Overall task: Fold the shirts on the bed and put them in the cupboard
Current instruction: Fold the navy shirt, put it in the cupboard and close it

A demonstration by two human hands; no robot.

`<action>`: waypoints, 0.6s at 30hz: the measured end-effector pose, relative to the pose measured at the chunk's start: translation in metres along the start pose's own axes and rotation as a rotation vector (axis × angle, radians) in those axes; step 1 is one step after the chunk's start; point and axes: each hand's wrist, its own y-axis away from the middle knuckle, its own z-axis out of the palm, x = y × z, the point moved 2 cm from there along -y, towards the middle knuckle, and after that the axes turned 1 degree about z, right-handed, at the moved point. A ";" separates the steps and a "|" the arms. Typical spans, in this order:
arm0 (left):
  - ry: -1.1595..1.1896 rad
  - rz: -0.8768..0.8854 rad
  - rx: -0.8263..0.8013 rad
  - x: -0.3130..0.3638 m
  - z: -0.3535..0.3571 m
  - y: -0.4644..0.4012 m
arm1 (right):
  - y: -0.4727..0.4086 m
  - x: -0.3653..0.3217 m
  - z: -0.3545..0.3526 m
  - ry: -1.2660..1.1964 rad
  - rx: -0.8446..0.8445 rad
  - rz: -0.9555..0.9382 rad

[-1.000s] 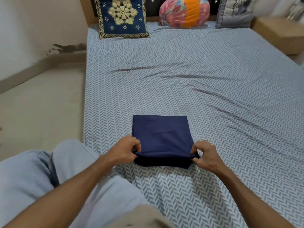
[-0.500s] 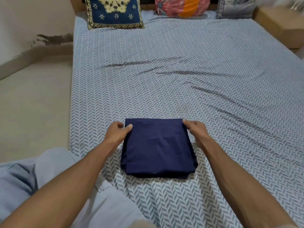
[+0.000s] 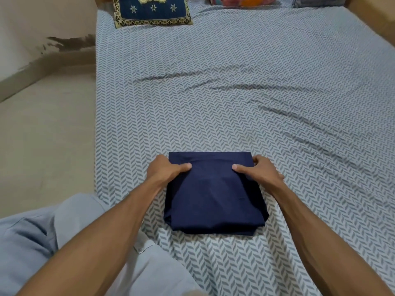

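Both hands, left hand and right hand, grip the folded navy shirt's far corners; lifting there could let its layers unfold.

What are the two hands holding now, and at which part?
The folded navy shirt. The left hand grips its far left corner, the right hand its far right corner, thumbs on top.
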 end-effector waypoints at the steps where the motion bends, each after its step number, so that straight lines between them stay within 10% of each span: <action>1: -0.018 -0.005 -0.033 0.001 0.001 0.003 | -0.004 0.002 0.001 -0.004 -0.062 0.035; 18: 0.696 0.106 -0.272 -0.017 -0.101 0.028 | 0.018 -0.129 0.009 -0.399 -0.592 -0.237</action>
